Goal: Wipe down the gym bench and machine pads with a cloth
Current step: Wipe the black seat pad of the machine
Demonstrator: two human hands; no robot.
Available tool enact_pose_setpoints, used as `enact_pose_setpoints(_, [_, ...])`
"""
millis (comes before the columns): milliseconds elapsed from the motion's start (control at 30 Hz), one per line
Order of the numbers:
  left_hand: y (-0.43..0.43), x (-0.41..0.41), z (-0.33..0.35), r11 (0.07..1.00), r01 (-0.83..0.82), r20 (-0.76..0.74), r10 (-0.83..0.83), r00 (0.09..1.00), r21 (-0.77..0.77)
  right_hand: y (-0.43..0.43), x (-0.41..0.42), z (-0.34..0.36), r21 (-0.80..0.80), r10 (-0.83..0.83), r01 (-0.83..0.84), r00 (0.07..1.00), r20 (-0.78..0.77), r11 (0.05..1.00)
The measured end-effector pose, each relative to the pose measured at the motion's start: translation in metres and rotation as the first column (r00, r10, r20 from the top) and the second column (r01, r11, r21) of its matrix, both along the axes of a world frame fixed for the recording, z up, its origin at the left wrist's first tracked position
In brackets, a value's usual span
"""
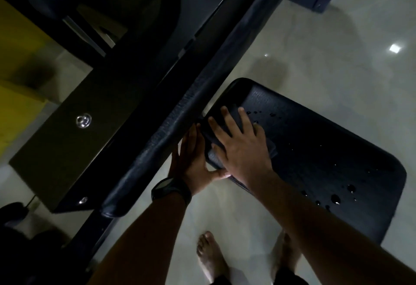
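A dark padded seat (315,149) lies below me, dotted with water droplets. My right hand (240,147) lies flat with spread fingers on a dark folded cloth (216,161), pressing it onto the seat's near-left corner. My left hand (193,158), a black watch on its wrist, has straight fingers in the gap between the seat and the long back pad (175,122), and its thumb touches the seat's edge. Most of the cloth is hidden under my right hand.
A black machine frame (90,104) with bolts runs diagonally to the left of the back pad. A yellow wall or panel (15,82) sits at the far left. The pale glossy tile floor (337,59) surrounds the seat. My bare feet (209,255) stand below.
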State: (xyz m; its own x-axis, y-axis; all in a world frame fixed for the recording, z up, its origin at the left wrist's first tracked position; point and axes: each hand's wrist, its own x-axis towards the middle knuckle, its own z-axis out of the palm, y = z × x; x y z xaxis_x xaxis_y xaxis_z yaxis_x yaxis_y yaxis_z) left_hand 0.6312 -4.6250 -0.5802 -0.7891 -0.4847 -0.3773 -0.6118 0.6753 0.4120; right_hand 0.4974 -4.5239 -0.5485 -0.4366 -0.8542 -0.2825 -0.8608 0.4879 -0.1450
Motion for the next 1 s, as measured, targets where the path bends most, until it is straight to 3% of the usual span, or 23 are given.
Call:
enact_pose_setpoints(67, [-0.001,-0.001,0.002,0.999,-0.028,0.030,0.027,0.999,0.021,0.003,-0.007,-0.004,-0.037,-0.063,0.061,0.995,-0.083,0.997])
enact_pose_setpoints(100, [0.000,-0.002,0.004,0.999,-0.040,0.044,0.039,0.998,0.024,0.008,-0.009,-0.007,-0.076,-0.174,0.168,0.980,-0.097,0.983])
enact_pose_setpoints(167, [0.000,-0.003,0.004,0.998,-0.050,0.072,0.046,0.996,0.043,0.022,-0.003,-0.009,-0.147,-0.418,0.405,0.905,-0.079,0.903])
enact_pose_setpoints(233, [0.002,-0.003,0.005,0.996,-0.058,0.078,0.053,0.996,0.064,0.033,0.024,-0.010,-0.188,-0.533,0.513,0.842,-0.082,0.838])
enact_pose_setpoints(300, [0.001,-0.005,0.005,0.997,-0.051,0.103,0.045,0.994,0.055,0.034,0.053,-0.012,-0.177,-0.474,0.455,0.877,-0.078,0.872])
enact_pose_setpoints(367, [0.002,-0.007,0.002,1.000,-0.017,0.156,0.015,0.988,0.010,0.025,0.064,-0.015,-0.192,-0.294,0.275,0.952,-0.081,0.942])
enact_pose_setpoints(433, [0.003,-0.008,0.002,1.000,0.021,0.185,-0.017,0.983,-0.020,0.006,0.046,-0.013,-0.176,-0.111,0.097,0.992,-0.066,0.980])
enact_pose_setpoints(500, [0.001,-0.009,0.004,0.998,-0.008,0.149,0.000,0.989,0.058,-0.009,0.014,-0.012,-0.100,0.007,-0.014,0.997,-0.070,0.995])
enact_pose_setpoints(600, [0.001,-0.008,0.007,0.990,-0.051,0.100,0.037,0.994,0.134,-0.013,-0.019,-0.009,-0.086,-0.035,0.024,0.991,-0.127,0.996])
enact_pose_setpoints(767, [0.002,-0.008,0.004,0.987,-0.090,0.102,0.076,0.992,0.136,0.013,0.016,-0.008,-0.168,-0.509,0.489,0.853,-0.115,0.856])
enact_pose_setpoints(833, [0.001,-0.008,0.002,0.992,-0.071,0.109,0.060,0.992,0.105,0.021,0.046,-0.009,-0.179,-0.463,0.440,0.879,-0.116,0.880])
enact_pose_setpoints(933, [-0.001,-0.006,-0.001,0.999,-0.006,0.122,0.002,0.992,0.034,0.010,0.047,-0.014,-0.234,-0.190,0.164,0.977,-0.093,0.958])
enact_pose_setpoints(1000, [0.000,-0.007,0.000,0.998,-0.023,0.130,0.017,0.991,0.050,-0.010,0.018,-0.013,-0.196,-0.046,0.028,0.995,-0.083,0.980])
